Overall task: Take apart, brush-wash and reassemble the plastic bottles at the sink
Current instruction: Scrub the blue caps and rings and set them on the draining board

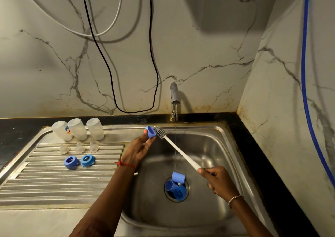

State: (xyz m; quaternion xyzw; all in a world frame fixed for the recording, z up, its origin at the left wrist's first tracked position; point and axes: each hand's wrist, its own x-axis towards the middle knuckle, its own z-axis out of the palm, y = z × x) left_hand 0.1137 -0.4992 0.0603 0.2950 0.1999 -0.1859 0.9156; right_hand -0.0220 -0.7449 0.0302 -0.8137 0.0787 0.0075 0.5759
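My left hand [139, 149] holds a blue bottle ring [150, 131] over the sink's left edge. My right hand [216, 179] grips the white handle of a bottle brush [178, 150], whose grey bristle head [160, 132] touches the ring. Three clear bottle bodies [78, 129] stand upside down at the back of the drainboard [54, 182]. In front of them lie three clear teats [79, 148] and two blue rings [79, 161]. Three blue caps [176, 186] lie at the sink drain.
Water runs in a thin stream from the tap [174, 98] into the steel sink [213, 146]. Black and white cables [154, 64] hang on the marble wall behind. A blue hose [305, 73] runs down the right wall.
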